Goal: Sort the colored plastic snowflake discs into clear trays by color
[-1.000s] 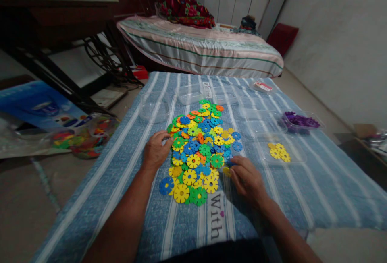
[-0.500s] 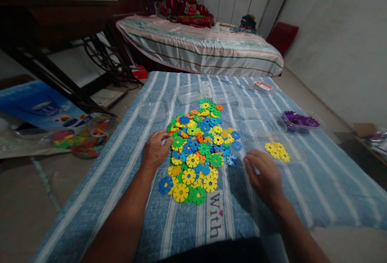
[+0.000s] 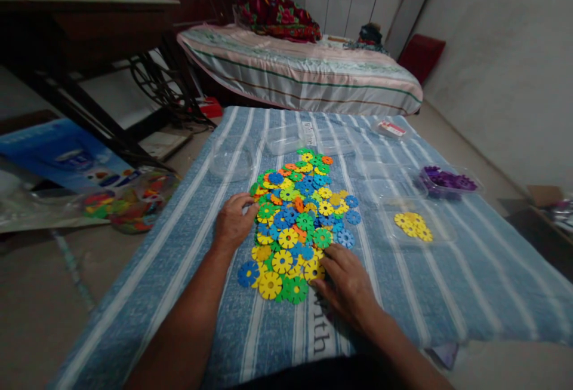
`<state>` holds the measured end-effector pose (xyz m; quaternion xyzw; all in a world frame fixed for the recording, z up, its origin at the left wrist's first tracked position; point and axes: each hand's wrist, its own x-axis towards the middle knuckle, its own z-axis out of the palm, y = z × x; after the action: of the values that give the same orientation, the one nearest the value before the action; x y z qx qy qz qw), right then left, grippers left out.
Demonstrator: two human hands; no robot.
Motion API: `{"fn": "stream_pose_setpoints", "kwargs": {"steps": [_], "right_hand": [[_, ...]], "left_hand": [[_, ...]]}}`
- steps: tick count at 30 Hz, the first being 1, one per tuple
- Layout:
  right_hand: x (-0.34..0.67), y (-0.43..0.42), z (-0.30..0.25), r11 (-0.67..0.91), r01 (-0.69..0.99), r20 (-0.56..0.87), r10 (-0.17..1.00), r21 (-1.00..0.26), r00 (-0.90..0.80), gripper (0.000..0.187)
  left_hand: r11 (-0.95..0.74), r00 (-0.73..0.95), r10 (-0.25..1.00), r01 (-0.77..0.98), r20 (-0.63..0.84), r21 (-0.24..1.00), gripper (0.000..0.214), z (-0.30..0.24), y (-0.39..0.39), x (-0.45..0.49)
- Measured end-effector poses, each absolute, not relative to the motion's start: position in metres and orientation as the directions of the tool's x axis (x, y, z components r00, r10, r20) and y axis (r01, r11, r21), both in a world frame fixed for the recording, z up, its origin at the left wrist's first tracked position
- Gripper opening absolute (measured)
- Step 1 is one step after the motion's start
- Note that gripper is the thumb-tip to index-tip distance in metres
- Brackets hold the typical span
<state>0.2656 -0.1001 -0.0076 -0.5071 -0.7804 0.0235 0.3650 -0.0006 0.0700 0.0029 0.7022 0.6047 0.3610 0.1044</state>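
Observation:
A pile of notched plastic discs (image 3: 290, 221) in yellow, green, blue and orange lies on the striped cloth. At its left edge rests my left hand (image 3: 233, 221), fingers bent and thumb close to them; whatever is between the tips is hidden. My right hand (image 3: 349, 283) is at the pile's near right side, thumb and fingertips around the edge of a yellow notched disc (image 3: 314, 269). To the right, several yellow discs (image 3: 413, 227) lie in a clear plastic box (image 3: 445, 233). Purple discs (image 3: 447, 180) fill another clear box farther right.
More clear containers stand behind the pile, including a round-cornered one (image 3: 230, 163) at left. A small box with a red-and-white label (image 3: 391, 129) sits at the far edge. Bags of coloured pieces (image 3: 138, 202) lie left of the table. A bed (image 3: 304, 73) stands beyond.
My right hand has moved left and nearer, from beside the box of yellow discs to the yellow disc at the pile's edge. My left hand has stayed at the pile.

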Motion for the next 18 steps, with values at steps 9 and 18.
{"fn": "stream_pose_setpoints", "kwargs": {"steps": [9,18], "right_hand": [[0.267,-0.100,-0.007,0.487,0.732,0.555,0.813,-0.477,-0.180,0.017],[0.276,-0.097,0.008,0.469,0.618,0.515,0.849,-0.631,-0.120,0.006]], "left_hand": [[-0.231,-0.013,0.927,0.767,0.375,0.598,0.019,0.005,0.069,0.001],[-0.242,0.010,0.927,0.777,0.374,0.580,0.025,0.003,0.069,0.000]]}}
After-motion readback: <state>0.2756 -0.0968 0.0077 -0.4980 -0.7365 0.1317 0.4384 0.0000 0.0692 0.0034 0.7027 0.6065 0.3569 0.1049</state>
